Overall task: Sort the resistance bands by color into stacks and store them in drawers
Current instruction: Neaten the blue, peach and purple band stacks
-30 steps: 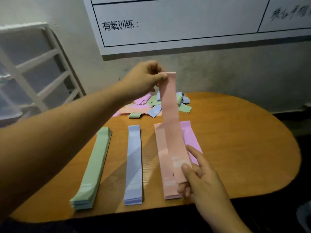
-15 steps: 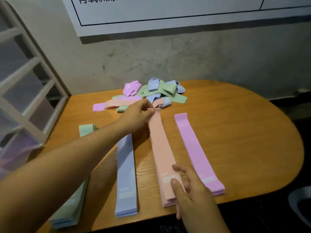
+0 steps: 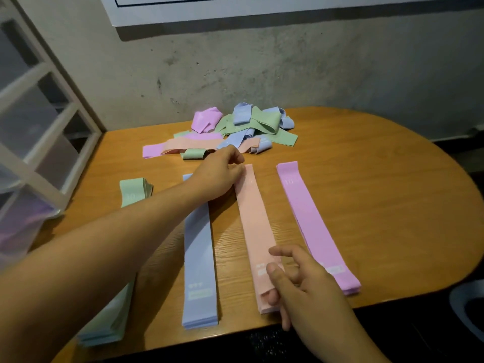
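Four sorted stacks of bands lie side by side on the wooden table [image 3: 379, 195]: green [image 3: 132, 193], blue [image 3: 199, 258], peach [image 3: 255, 226] and purple [image 3: 311, 226]. My left arm covers most of the green stack. My left hand [image 3: 217, 174] rests at the far end of the peach stack, with loosely curled fingertips touching the top band's left corner. My right hand [image 3: 301, 284] is at the near end, thumb on the top band and fingers spread. An unsorted pile of mixed bands [image 3: 235, 134] lies at the back of the table.
A white-framed drawer unit with translucent drawers [image 3: 44, 127] stands at the table's left edge. A concrete wall with a whiteboard [image 3: 262, 9] rises behind the table. A grey round object [image 3: 468, 310] sits on the floor at lower right.
The peach band that hung stretched between both hands has been lowered flat onto the peach stack. My left hand came down to the far end, and my right fingers have spread.
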